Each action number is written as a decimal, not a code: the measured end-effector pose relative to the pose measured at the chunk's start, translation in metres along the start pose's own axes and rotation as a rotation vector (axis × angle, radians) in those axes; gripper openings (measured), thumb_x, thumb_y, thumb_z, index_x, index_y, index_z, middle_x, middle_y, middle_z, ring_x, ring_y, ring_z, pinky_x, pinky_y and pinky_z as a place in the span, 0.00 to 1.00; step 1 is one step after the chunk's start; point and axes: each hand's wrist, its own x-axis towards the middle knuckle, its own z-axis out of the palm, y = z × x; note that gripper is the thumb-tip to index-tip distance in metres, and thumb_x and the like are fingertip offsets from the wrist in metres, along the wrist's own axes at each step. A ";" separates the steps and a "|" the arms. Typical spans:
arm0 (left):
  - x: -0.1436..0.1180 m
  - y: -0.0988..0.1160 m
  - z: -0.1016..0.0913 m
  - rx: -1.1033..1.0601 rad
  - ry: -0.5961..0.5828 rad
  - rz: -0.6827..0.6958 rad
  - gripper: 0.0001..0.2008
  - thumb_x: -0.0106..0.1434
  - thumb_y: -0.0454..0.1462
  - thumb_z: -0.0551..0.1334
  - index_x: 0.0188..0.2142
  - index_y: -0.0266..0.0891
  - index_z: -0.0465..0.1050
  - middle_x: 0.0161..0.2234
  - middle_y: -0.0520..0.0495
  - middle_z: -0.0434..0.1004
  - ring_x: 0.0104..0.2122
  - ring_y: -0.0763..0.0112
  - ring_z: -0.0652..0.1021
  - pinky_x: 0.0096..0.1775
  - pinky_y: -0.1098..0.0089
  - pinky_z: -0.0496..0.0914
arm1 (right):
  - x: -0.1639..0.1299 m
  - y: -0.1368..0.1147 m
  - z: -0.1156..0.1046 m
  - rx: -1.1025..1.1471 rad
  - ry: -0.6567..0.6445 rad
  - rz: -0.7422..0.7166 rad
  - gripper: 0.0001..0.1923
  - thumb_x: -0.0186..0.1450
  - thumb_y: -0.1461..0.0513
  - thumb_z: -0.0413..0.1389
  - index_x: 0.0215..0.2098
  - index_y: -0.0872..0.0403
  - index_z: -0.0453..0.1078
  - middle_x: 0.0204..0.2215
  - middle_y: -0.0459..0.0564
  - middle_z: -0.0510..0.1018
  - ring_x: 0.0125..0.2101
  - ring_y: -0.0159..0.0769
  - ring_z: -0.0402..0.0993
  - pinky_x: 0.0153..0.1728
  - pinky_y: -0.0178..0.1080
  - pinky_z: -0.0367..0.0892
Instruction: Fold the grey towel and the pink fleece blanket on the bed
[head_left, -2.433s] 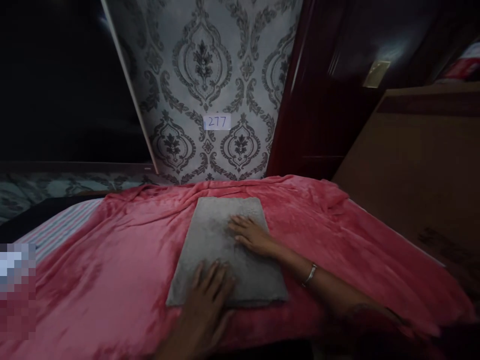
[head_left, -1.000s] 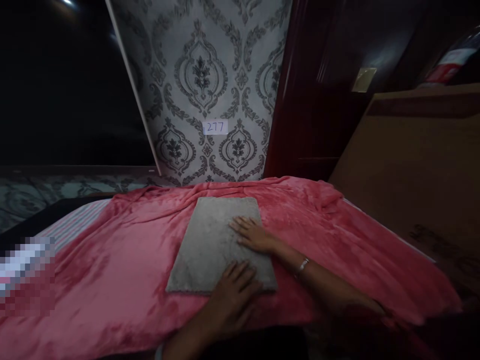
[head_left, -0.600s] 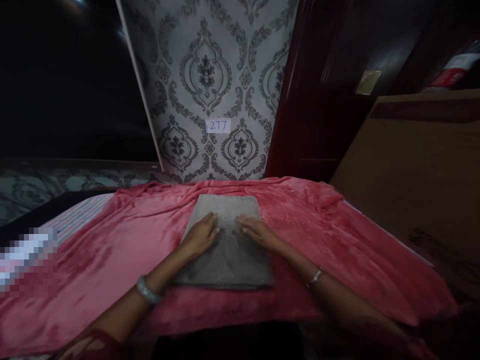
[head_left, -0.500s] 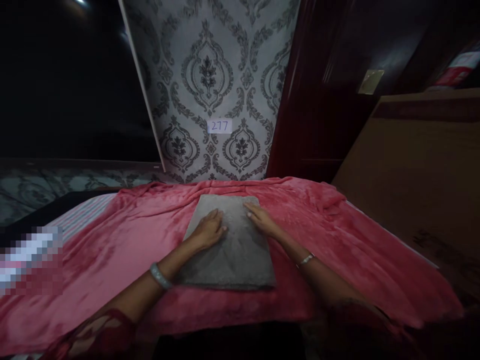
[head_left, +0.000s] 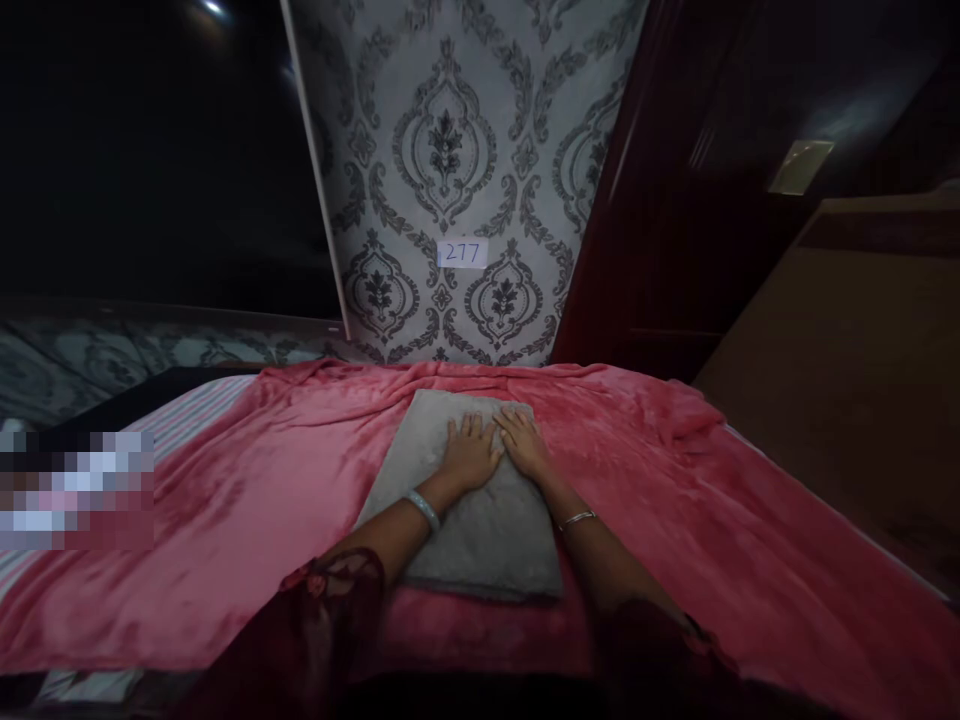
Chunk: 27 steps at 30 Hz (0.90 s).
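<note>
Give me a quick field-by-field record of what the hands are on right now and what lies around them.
left hand: flat, palm down on the far part of the grey towel
right hand: flat beside it, fingers spread, touching the left hand
towel: folded rectangle, lying flat on the pink blanket
wrists: bangle on the left, thin bracelet on the right
blanket: spread and wrinkled across the bed
behind: patterned wallpaper with a label reading 277
right side: brown wooden panel

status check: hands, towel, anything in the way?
Left hand and right hand flat, side by side on gray towel. Towel folded on pink blanket. Nothing else on it.
</note>
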 end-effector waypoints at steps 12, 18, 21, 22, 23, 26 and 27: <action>-0.177 -0.057 -0.026 -0.448 0.056 -0.030 0.27 0.65 0.45 0.60 0.63 0.44 0.70 0.70 0.39 0.55 0.70 0.48 0.54 0.68 0.41 0.46 | 0.005 0.010 0.005 0.575 0.262 0.216 0.31 0.62 0.56 0.54 0.63 0.56 0.67 0.71 0.57 0.54 0.71 0.50 0.41 0.70 0.56 0.40; -0.243 -0.060 -0.048 -1.639 0.467 -0.830 0.20 0.55 0.36 0.69 0.49 0.40 0.78 0.62 0.39 0.72 0.64 0.53 0.68 0.67 0.51 0.58 | -0.013 0.013 -0.002 0.818 0.298 0.394 0.36 0.63 0.53 0.49 0.69 0.55 0.57 0.65 0.58 0.66 0.66 0.47 0.60 0.65 0.55 0.55; -0.242 -0.056 -0.060 -1.980 0.563 -1.050 0.10 0.56 0.30 0.62 0.39 0.33 0.77 0.52 0.36 0.79 0.55 0.57 0.77 0.65 0.53 0.64 | -0.049 0.004 -0.007 0.933 0.262 0.435 0.37 0.62 0.53 0.50 0.68 0.54 0.57 0.62 0.58 0.70 0.61 0.47 0.68 0.61 0.52 0.64; -0.241 -0.055 -0.062 -2.008 0.600 -1.083 0.10 0.57 0.29 0.61 0.38 0.33 0.76 0.50 0.36 0.80 0.54 0.58 0.78 0.65 0.53 0.65 | -0.065 -0.001 -0.010 1.024 0.236 0.435 0.36 0.61 0.53 0.52 0.67 0.53 0.59 0.61 0.57 0.72 0.58 0.47 0.70 0.59 0.52 0.66; -0.240 -0.053 -0.063 -2.017 0.629 -1.111 0.10 0.57 0.28 0.59 0.39 0.33 0.76 0.49 0.37 0.80 0.54 0.58 0.78 0.65 0.53 0.64 | -0.082 -0.006 -0.013 1.141 0.198 0.429 0.35 0.60 0.53 0.54 0.65 0.52 0.62 0.59 0.56 0.74 0.56 0.48 0.73 0.58 0.52 0.68; -0.244 -0.050 -0.063 -2.030 0.661 -1.161 0.14 0.58 0.27 0.58 0.43 0.33 0.75 0.49 0.37 0.80 0.57 0.58 0.76 0.65 0.52 0.63 | -0.131 -0.023 -0.023 1.492 0.038 0.433 0.28 0.55 0.54 0.61 0.54 0.51 0.72 0.51 0.53 0.80 0.52 0.50 0.76 0.56 0.53 0.70; -0.246 -0.048 -0.063 -2.040 0.646 -1.169 0.15 0.58 0.27 0.58 0.44 0.33 0.75 0.49 0.37 0.80 0.58 0.58 0.76 0.65 0.52 0.63 | -0.145 -0.029 -0.026 1.552 -0.013 0.460 0.25 0.55 0.54 0.62 0.50 0.52 0.73 0.49 0.53 0.81 0.52 0.50 0.76 0.56 0.53 0.70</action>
